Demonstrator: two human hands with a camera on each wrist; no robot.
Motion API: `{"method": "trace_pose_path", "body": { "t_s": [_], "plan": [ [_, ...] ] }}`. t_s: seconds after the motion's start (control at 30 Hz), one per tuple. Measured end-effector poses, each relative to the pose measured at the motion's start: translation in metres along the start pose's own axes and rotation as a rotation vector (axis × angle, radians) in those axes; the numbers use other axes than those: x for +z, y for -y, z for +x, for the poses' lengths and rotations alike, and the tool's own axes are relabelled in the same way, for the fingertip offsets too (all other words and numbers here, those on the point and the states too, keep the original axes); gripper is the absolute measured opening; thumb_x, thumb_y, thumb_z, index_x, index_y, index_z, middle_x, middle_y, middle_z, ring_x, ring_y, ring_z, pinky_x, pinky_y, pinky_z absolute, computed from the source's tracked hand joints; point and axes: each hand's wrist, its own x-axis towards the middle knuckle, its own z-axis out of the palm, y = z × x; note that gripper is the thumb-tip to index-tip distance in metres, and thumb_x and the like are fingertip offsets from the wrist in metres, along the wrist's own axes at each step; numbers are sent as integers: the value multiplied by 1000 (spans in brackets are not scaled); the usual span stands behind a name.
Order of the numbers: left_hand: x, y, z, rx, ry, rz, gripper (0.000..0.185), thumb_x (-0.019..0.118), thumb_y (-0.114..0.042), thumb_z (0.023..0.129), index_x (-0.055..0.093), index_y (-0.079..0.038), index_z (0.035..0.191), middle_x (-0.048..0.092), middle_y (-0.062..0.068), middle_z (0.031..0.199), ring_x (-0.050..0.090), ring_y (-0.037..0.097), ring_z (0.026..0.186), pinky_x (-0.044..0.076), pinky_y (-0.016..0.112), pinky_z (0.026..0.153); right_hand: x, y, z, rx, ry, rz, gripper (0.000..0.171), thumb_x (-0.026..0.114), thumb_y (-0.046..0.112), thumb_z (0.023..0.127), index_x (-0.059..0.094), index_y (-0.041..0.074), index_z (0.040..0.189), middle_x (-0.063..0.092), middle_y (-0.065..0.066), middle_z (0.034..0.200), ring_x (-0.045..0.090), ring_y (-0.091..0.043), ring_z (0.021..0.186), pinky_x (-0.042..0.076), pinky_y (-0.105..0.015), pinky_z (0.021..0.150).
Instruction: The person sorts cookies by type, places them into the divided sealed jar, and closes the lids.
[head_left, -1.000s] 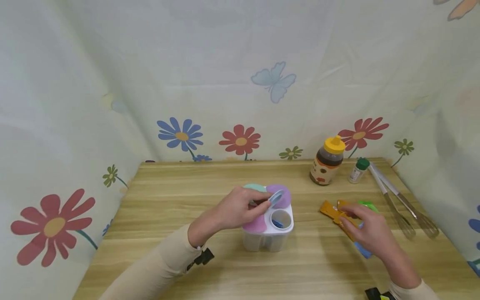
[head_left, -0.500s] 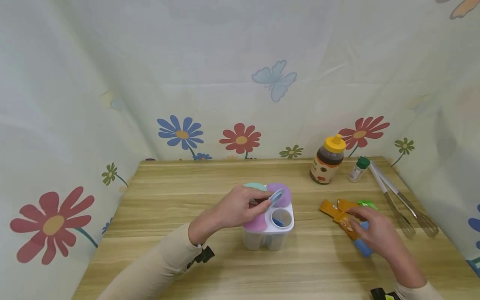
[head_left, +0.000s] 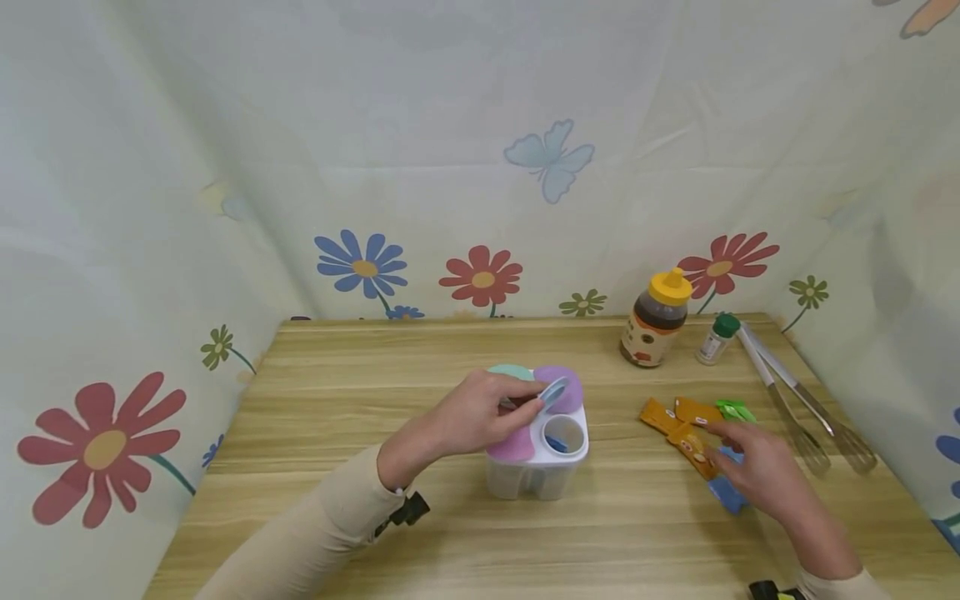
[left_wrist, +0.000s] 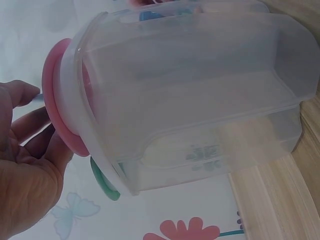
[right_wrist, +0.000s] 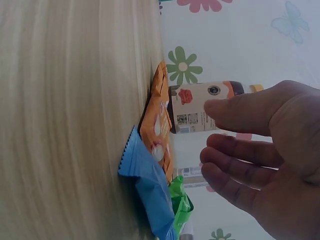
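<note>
A white four-cup container [head_left: 536, 477] stands mid-table, with teal [head_left: 508, 372], purple [head_left: 564, 386] and pink [head_left: 512, 448] lids on it. One cup [head_left: 564, 435] is uncovered, with something blue inside. My left hand [head_left: 480, 414] pinches a small blue lid [head_left: 553, 392], tilted just above that cup. The left wrist view shows the clear container [left_wrist: 190, 100] from its side with the pink lid [left_wrist: 54, 120]. My right hand [head_left: 759, 467] hovers with relaxed fingers over orange [head_left: 671, 421], blue [head_left: 726, 493] and green [head_left: 735, 408] packets. In the right wrist view its fingers [right_wrist: 240, 155] stay clear of the orange packet [right_wrist: 157, 120].
A honey bottle [head_left: 655, 321] with a yellow cap and a small green-capped bottle [head_left: 716, 339] stand at the back right. Metal tongs and a whisk [head_left: 795, 408] lie along the right edge. Flowered cloth walls close in the wooden table [head_left: 360, 392] on three sides.
My right hand has drawn back towards me and to the right, uncovering more of the orange and green packets. The left hand with the blue lid has stayed put.
</note>
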Motion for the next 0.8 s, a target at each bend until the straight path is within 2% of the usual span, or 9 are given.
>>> {"method": "trace_pose_path", "body": {
  "t_s": [0.2, 0.43, 0.53, 0.8],
  "plan": [
    [0, 0, 0, -9, 10, -14, 22, 62, -20, 95, 73, -9, 111, 68, -6, 84, 57, 4, 71, 51, 16, 66, -3, -5, -2, 90, 154, 14, 35, 79, 12, 78, 68, -5, 107, 69, -21, 97, 66, -31, 78, 53, -45, 63],
    [0, 0, 0, -16, 16, -17, 21, 62, -20, 96, 73, -10, 111, 69, -6, 85, 57, 4, 70, 51, 17, 64, -4, -10, -2, 173, 249, -10, 38, 79, 16, 79, 67, -7, 106, 69, -23, 96, 66, -34, 82, 53, -49, 67],
    [0, 0, 0, -19, 17, -16, 22, 62, -20, 95, 73, -10, 112, 70, -5, 87, 58, 4, 70, 51, 16, 65, -4, -11, -3, 203, 278, -21, 39, 79, 18, 78, 68, -6, 106, 68, -21, 92, 65, -33, 81, 52, -47, 65],
    [0, 0, 0, -19, 16, -8, 22, 61, -21, 96, 73, -11, 111, 70, -5, 86, 57, 3, 70, 51, 16, 65, -3, -15, -5, 178, 277, -53, 38, 80, 18, 76, 68, -5, 103, 69, -19, 88, 64, -30, 77, 51, -46, 64]
  ]
}}
